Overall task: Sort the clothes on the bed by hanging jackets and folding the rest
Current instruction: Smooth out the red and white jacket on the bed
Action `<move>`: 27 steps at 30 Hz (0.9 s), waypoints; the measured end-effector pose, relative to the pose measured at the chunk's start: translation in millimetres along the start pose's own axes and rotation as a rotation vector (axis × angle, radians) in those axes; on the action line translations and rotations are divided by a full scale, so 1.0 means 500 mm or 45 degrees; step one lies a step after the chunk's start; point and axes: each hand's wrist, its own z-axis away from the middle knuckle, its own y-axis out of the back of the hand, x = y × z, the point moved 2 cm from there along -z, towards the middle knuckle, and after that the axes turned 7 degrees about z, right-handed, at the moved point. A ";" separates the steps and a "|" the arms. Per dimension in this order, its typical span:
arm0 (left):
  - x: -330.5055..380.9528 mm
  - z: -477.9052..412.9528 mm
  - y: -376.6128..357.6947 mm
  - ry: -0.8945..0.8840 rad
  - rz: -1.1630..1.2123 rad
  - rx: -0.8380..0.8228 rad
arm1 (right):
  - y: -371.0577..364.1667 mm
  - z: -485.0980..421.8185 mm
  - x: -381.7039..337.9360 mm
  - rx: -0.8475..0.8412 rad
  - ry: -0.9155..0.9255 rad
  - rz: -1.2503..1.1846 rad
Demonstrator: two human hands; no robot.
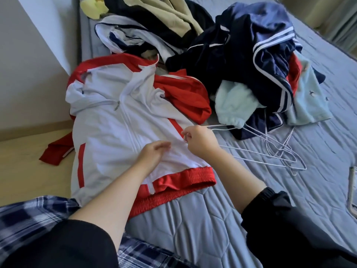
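So far little of the sorting shows as done: nothing in view is hung or folded. A white zip-up track jacket with red sleeves and red ribbed hem [116,122] lies spread flat, front up, on the grey-blue quilted bed [193,229], one red sleeve trailing over the edge towards the floor. The left hand [152,151] rests on the jacket's lower front, fingers loosely bent, gripping nothing. The right hand [199,142], just beside it, pinches a thin white wire hanger [251,152] at its hook end; the hanger's far end lies among a tangle of similar wire hangers [286,151] on the bed. Behind, a heap of navy, pale blue, beige and black clothes [251,55] waits unsorted, so this jacket looks like the first to be hung.
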 end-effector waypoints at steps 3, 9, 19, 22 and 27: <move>0.002 0.003 0.018 0.163 0.379 0.007 | -0.009 0.000 -0.015 -0.076 0.080 -0.073; 0.005 0.002 0.023 0.300 0.580 0.041 | -0.050 0.030 -0.063 -0.279 0.226 0.425; -0.003 0.005 0.020 0.303 0.409 -0.020 | -0.020 -0.003 0.091 -0.249 0.013 0.573; -0.005 0.003 0.021 0.289 0.373 -0.035 | -0.017 -0.004 0.095 -0.261 0.093 0.465; 0.004 0.002 0.024 0.265 0.446 -0.048 | -0.024 0.001 0.030 -0.109 0.303 0.313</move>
